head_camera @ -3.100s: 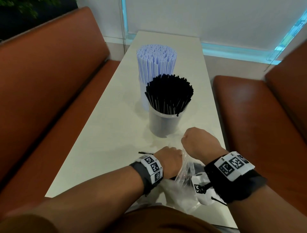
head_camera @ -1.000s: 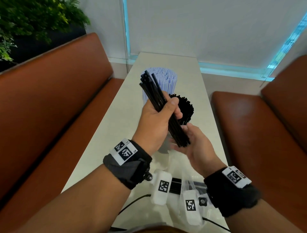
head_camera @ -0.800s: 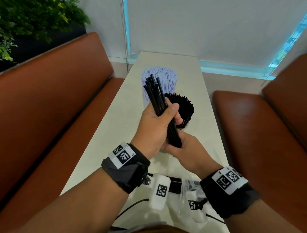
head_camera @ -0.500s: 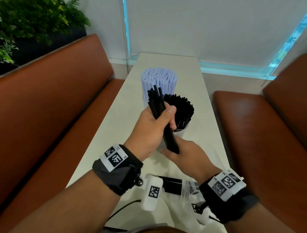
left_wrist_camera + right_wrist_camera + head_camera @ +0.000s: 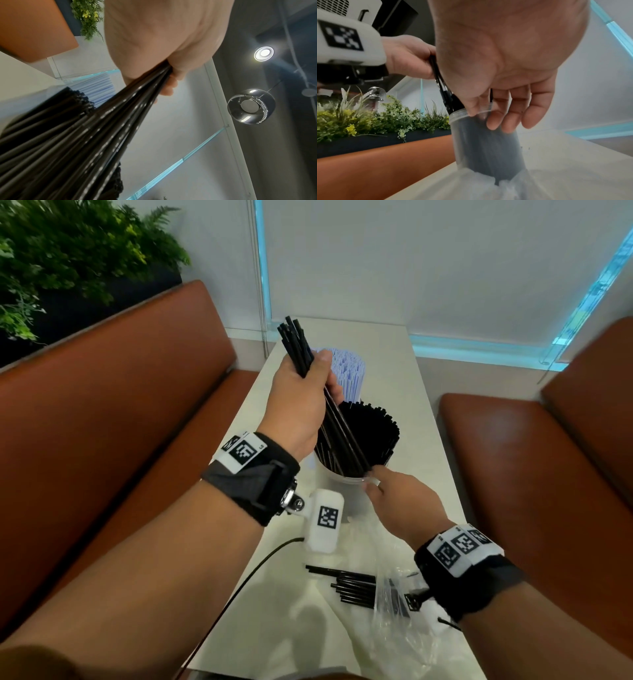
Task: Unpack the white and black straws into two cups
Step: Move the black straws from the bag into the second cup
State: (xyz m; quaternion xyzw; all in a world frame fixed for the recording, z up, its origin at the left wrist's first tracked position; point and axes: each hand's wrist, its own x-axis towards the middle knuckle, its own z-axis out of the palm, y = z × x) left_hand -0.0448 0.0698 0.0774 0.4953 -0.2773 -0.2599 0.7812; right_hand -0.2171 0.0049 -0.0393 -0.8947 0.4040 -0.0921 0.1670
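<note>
Black straws (image 5: 337, 426): bundle gripped in left hand (image 5: 301, 402), fingers curled round upper part, lower ends angled down into near cup (image 5: 346, 491) at frame centre. Cup already packed with black straws across its far side; bundle entering at near-left edge of the mouth. Right hand (image 5: 400, 501) at cup's near rim, thumb at the lip and fingers draped down the outside wall in right wrist view; appears to pinch and steady the rim, though firmness of contact not certain.

White straws (image 5: 346, 374): standing in second cup just behind, upper centre, mostly hidden by left hand.

Step in hand, judged: seating this bundle among straws already in the cup. To do well: keep cup held against tipping, bring bundle nearer upright before release, ease ends into the gap rather than onto tops of standing straws, loosen grip gradually so straws slide down together.

Risks: crowded cup leaves little room; ends may catch on neighbours and fan out or spill over rim. White straws close behind left knuckles, liable to be knocked.

Surroundings: loose black straws (image 5: 349, 587) lying at lower centre on table (image 5: 253, 405), partly inside clear plastic bag (image 5: 404, 625) at lower right, so unpacking not finished. Camera cable (image 5: 239, 587) trailing across lower left. Brown benches either side; plants upper left.
</note>
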